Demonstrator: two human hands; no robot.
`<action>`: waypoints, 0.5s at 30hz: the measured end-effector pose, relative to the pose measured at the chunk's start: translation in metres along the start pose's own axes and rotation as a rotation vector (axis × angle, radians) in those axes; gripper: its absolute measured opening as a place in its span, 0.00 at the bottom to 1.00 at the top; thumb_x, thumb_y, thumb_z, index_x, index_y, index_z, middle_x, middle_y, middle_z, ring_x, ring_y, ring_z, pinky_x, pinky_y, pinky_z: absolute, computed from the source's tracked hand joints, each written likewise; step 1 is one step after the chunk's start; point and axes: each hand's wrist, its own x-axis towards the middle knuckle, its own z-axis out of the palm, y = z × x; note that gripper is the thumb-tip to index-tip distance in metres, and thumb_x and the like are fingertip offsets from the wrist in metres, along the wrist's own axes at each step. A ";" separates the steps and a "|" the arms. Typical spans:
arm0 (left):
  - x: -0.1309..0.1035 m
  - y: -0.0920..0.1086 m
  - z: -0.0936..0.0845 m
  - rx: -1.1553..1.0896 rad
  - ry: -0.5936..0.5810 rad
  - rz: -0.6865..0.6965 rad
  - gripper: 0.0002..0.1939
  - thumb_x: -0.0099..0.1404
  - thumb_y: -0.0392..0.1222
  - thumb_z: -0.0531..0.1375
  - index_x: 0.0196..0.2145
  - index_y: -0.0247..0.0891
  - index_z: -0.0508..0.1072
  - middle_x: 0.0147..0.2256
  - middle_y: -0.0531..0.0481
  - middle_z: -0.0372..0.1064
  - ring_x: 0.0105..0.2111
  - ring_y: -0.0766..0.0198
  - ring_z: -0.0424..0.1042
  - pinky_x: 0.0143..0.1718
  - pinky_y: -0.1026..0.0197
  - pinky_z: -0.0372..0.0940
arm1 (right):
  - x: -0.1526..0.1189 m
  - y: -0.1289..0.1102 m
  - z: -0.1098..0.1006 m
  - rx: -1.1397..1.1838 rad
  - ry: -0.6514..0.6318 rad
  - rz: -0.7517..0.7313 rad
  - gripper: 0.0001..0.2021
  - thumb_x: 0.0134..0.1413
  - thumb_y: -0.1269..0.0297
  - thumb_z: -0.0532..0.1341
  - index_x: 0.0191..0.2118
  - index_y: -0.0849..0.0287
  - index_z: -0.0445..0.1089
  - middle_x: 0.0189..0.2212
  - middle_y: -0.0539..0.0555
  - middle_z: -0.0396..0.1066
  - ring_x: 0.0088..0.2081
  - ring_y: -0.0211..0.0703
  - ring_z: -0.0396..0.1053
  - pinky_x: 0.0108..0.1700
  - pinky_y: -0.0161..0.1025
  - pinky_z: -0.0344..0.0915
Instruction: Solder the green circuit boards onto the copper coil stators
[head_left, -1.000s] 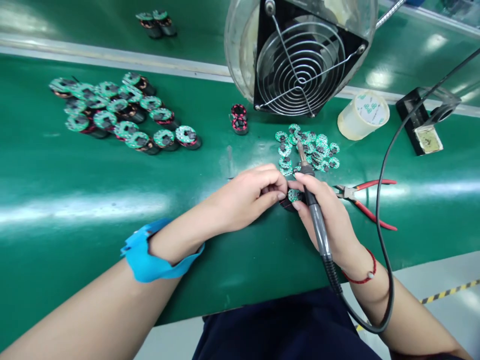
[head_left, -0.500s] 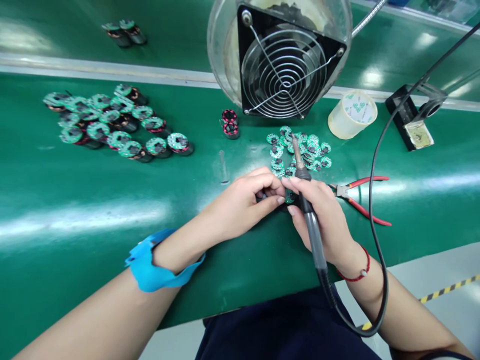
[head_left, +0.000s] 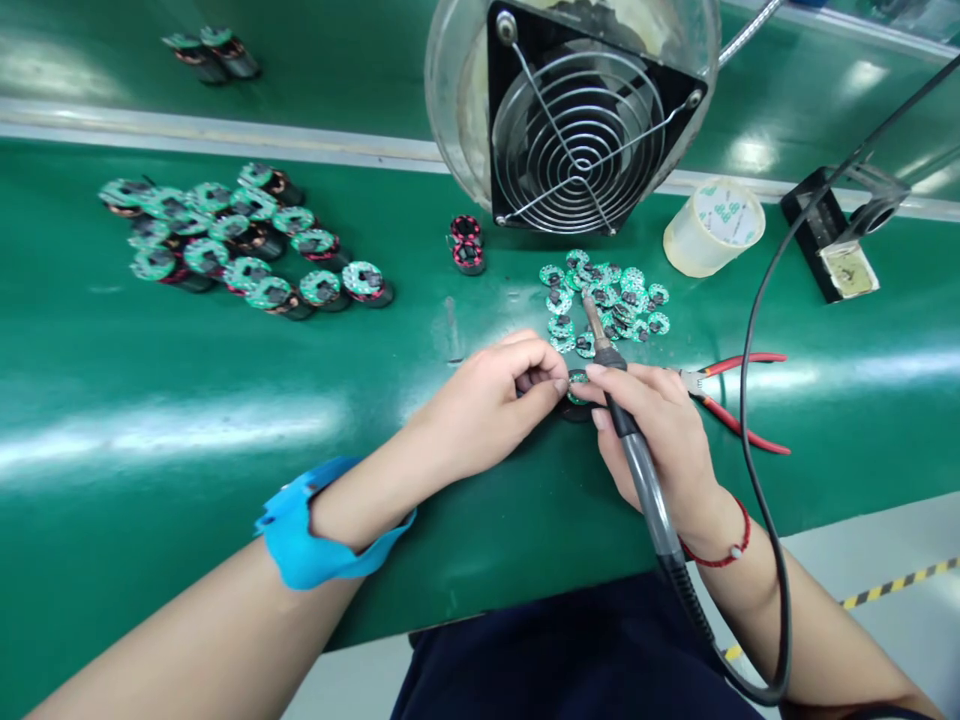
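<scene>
My left hand (head_left: 499,405) is closed, thumb and forefinger pinched at the left edge of a small round green circuit board (head_left: 578,390). That board sits on a dark round piece (head_left: 576,411) on the bench, partly hidden by my fingers. With my right hand (head_left: 671,440) I grip a soldering iron (head_left: 643,470), its tip pointing up and away from me; my right fingertips are at the board's right side. Just beyond my hands lies a loose pile of round green circuit boards (head_left: 630,297).
Wound motor cores topped with green boards (head_left: 247,272) stand at left; two bare pink-wound cores (head_left: 468,246) sit mid-bench. A fan with a wire guard (head_left: 581,165) hangs overhead. Right are a tape roll (head_left: 712,230), an iron stand (head_left: 821,235), red-handled pliers (head_left: 739,425) and the iron's cable (head_left: 750,400).
My right hand and the soldering iron have drawn slightly right and down, showing more of the board and the dark piece under it. The left hand has barely moved. The view has shifted a little.
</scene>
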 end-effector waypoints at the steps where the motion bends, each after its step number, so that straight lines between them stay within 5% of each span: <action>1: 0.000 0.001 0.001 0.013 0.012 0.000 0.09 0.64 0.37 0.55 0.28 0.36 0.70 0.28 0.54 0.64 0.27 0.68 0.62 0.29 0.64 0.58 | 0.001 -0.001 -0.001 0.011 0.018 0.006 0.24 0.59 0.74 0.58 0.60 0.53 0.60 0.44 0.53 0.79 0.48 0.48 0.71 0.48 0.47 0.65; 15: -0.001 0.003 -0.004 0.042 0.007 -0.087 0.05 0.62 0.36 0.56 0.30 0.36 0.71 0.28 0.54 0.65 0.26 0.69 0.62 0.28 0.65 0.58 | -0.002 -0.003 -0.010 0.195 0.333 0.097 0.16 0.62 0.63 0.59 0.55 0.52 0.68 0.37 0.52 0.77 0.32 0.43 0.76 0.38 0.45 0.73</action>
